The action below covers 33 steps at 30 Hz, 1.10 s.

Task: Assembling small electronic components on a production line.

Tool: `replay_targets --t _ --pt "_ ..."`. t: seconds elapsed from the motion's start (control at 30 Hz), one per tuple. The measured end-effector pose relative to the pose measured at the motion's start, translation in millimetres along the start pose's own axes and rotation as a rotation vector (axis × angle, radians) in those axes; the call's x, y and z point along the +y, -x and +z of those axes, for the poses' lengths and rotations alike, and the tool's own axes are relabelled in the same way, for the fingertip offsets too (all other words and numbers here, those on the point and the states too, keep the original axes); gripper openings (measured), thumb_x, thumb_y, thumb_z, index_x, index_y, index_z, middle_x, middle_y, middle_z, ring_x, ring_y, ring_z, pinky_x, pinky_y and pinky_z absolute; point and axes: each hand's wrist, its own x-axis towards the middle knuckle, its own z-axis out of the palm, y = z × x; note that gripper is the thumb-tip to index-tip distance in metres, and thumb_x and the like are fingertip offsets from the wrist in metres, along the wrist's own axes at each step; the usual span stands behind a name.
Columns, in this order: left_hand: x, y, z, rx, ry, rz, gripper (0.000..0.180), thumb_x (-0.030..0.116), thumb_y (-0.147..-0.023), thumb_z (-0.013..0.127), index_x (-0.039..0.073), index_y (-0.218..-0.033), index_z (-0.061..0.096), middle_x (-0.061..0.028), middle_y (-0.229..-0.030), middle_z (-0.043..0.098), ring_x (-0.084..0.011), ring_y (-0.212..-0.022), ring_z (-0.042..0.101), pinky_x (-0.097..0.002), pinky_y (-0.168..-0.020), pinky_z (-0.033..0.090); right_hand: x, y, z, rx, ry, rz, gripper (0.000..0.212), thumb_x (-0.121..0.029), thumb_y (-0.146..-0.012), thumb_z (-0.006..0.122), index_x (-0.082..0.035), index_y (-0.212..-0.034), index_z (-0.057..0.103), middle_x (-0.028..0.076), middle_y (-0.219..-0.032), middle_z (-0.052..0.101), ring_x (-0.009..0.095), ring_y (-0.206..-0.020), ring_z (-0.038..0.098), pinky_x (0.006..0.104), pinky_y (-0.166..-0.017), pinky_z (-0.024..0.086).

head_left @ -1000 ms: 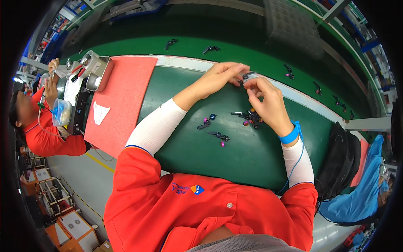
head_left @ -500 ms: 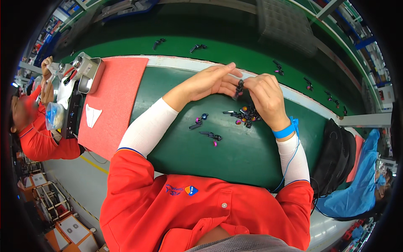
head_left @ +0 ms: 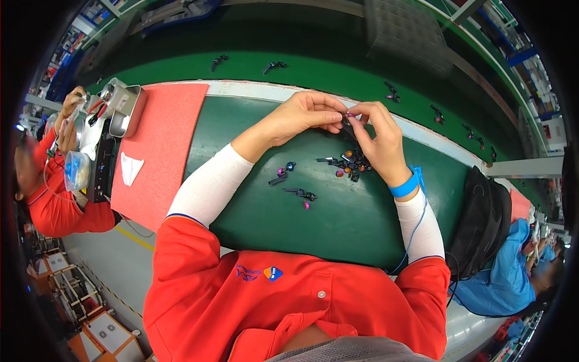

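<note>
A small black part with a pink piece [head_left: 349,116] is pinched between both hands, above the far edge of the green mat. My left hand [head_left: 304,116] has its thumb and fingertips closed on one side of it. From the other side, the closed fingers of my right hand [head_left: 381,136] grip it, and a blue wrist band circles that wrist. Below my right hand lies a pile of similar black parts [head_left: 353,164] with pink and orange round pieces. Two loose black parts rest apart from the pile, one [head_left: 281,174] nearer my left forearm and another [head_left: 301,193] below it.
Beyond the mat, a green conveyor belt [head_left: 325,75] carries several similar black parts. A pink foam sheet [head_left: 158,145] with a white scrap lies at left, beside a metal tray [head_left: 128,114] and a co-worker's hands. A black bag [head_left: 480,223] stands at right, near a person in blue.
The parts on the belt have shifted left. My left fingers, spread before, have closed on the held part. Both hands now meet around it.
</note>
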Motion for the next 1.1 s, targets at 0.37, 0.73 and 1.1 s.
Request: replay_targets --t 0.37,0.73,1.1 --pt "-0.1 3.2 9.5 0.067 -0.187 -0.071 0.024 0.019 -0.092 0.059 0.0 -0.106 0.062 -0.0044 -0.094 0.063 -0.0099 -0.077 0.062 -0.023 -0.073 0.05 10.0 6.4 3.7 -0.111 -0.427 0.368 0.014 0.003 -0.083 0.06 0.002 -0.096 0.061 0.007 -0.091 0.058 0.013 -0.077 0.053 0.0225 -0.072 0.043" --pt "-4.2 2.5 12.3 0.094 -0.258 0.017 0.02 0.017 -0.092 0.057 0.0 -0.103 0.061 -0.0036 -0.097 0.06 -0.0109 -0.08 0.06 -0.0243 -0.073 0.051 -1.3 3.8 3.2 -0.045 -0.185 0.296 0.01 -0.004 -0.086 0.06 0.003 -0.094 0.061 0.007 -0.087 0.065 0.014 -0.079 0.06 0.0263 -0.073 0.048" --pt "-8.1 1.3 13.3 0.082 -0.279 0.083 0.021 0.02 -0.094 0.056 0.0 -0.099 0.06 -0.0035 -0.097 0.06 -0.0112 -0.086 0.059 -0.0266 -0.075 0.052 -2.1 5.0 6.6 -0.021 -0.258 0.387 0.011 -0.005 -0.086 0.062 0.002 -0.094 0.062 0.008 -0.086 0.065 0.013 -0.078 0.06 0.0268 -0.072 0.048"
